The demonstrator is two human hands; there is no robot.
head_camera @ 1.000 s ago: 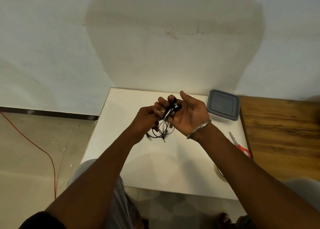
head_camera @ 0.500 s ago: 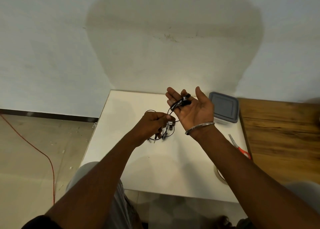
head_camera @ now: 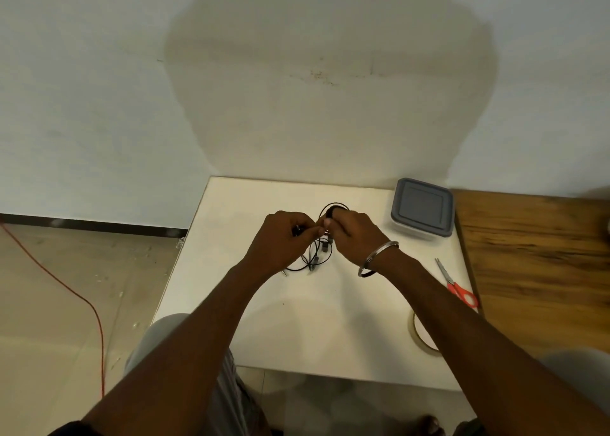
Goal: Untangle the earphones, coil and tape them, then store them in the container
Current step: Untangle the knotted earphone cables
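Black earphones (head_camera: 316, 258) hang in loose loops between both hands above the white table (head_camera: 297, 330). My left hand (head_camera: 284, 237) pinches part of the cable, knuckles up. My right hand (head_camera: 355, 234) grips another part, with a loop of cable arching over its fingers. The jack end dangles down near the table surface. A clear container with a grey lid (head_camera: 422, 208) stands closed at the table's far right corner. A roll of tape (head_camera: 424, 336) lies at the near right, partly hidden by my right forearm.
Red-handled scissors (head_camera: 457, 285) lie along the table's right edge. A wooden surface (head_camera: 541, 264) adjoins the table on the right. A wall stands right behind the table. A red cord (head_camera: 66, 290) runs over the floor on the left.
My right hand has turned palm down and lowered from its raised, open-palm pose. Both hands have come together over the table's middle, with the cable loops hanging lower.
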